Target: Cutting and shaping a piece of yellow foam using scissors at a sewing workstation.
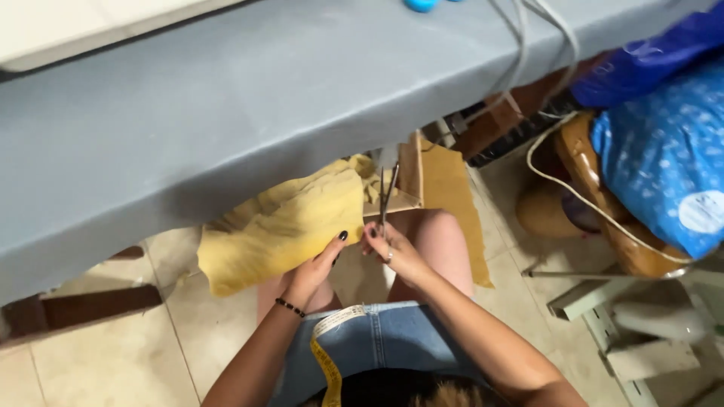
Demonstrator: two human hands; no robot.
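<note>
A piece of mustard-yellow fabric (283,226) hangs over my lap below the table edge. My left hand (317,264), with dark nails and a bead bracelet, grips the fabric's lower right edge. In my right hand (392,249) is a pair of scissors (386,197), blades pointing up and away along the fabric's right edge. A yellow tape measure (329,354) hangs across my denim shorts.
A grey table top (226,105) spans the upper view, with white cables (528,45) running off its far edge. A wooden chair (603,218) at right carries blue bags (664,151). Beige tiled floor (113,362) lies below; more yellow fabric (460,203) drapes by my right knee.
</note>
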